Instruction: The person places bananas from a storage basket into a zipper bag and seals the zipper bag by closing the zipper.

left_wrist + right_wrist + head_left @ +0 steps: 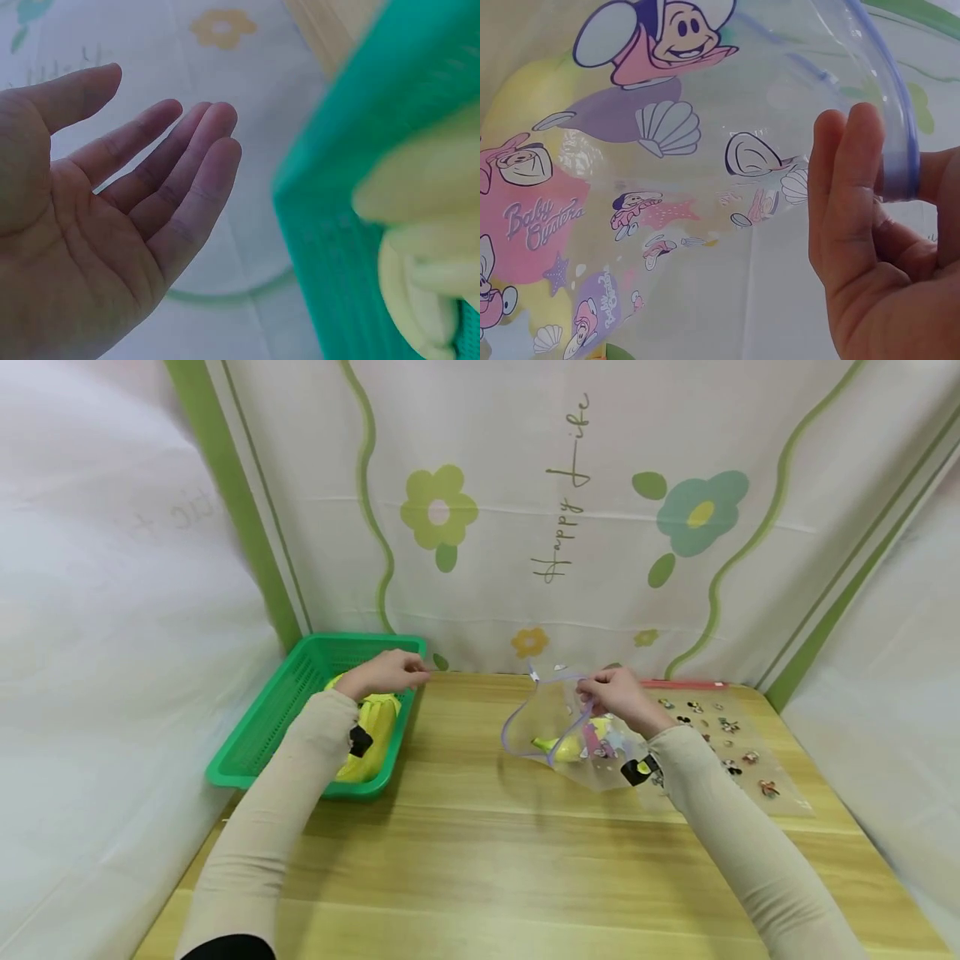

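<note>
My right hand (618, 695) pinches the purple-edged rim of a clear zip bag (652, 206) printed with cartoon oysters and shells. The bag's mouth gapes to the left. Inside lies a yellow banana (567, 748) with a green tip, seen through the plastic. Over the right side of a green basket (415, 647) hovers my left hand (386, 673), holding nothing. Its fingers are loosely bent and apart from the thumb in the left wrist view. Yellow bananas (377, 739) fill the basket's right part, partly hidden by my left hand and sleeve.
Another clear bag (738, 752), with a red zip strip (686, 685) and small printed figures, lies flat at the right of the wooden table (480, 860). A white curtain (480, 602) with flowers hangs right behind the table, and fabric walls stand at both sides.
</note>
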`<act>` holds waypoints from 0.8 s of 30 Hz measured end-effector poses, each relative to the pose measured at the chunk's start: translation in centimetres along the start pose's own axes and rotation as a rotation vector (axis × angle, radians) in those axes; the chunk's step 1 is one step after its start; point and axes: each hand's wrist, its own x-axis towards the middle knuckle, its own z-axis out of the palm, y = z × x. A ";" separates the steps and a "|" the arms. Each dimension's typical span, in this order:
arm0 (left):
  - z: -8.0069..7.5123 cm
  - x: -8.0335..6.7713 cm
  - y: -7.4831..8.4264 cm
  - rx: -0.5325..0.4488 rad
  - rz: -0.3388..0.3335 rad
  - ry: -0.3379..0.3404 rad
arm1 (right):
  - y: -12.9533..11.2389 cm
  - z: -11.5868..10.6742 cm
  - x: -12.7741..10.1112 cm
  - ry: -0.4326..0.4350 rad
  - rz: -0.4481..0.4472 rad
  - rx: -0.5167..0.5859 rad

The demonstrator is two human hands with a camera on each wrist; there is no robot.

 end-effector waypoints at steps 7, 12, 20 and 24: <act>-0.8 -1.0 -4.4 -0.145 -0.133 -0.054 | -0.1 0.2 -0.1 -0.020 0.010 -0.001; -1.1 -1.5 -6.3 -0.193 -0.204 -0.067 | -0.1 0.2 -0.2 -0.025 0.007 -0.007; -1.2 -2.1 -7.9 -0.180 -0.313 -0.121 | -0.2 0.2 -0.2 -0.012 -0.002 -0.016; -0.7 -1.9 -8.8 -0.215 -0.350 -0.143 | -0.2 0.3 -0.3 -0.020 0.000 -0.026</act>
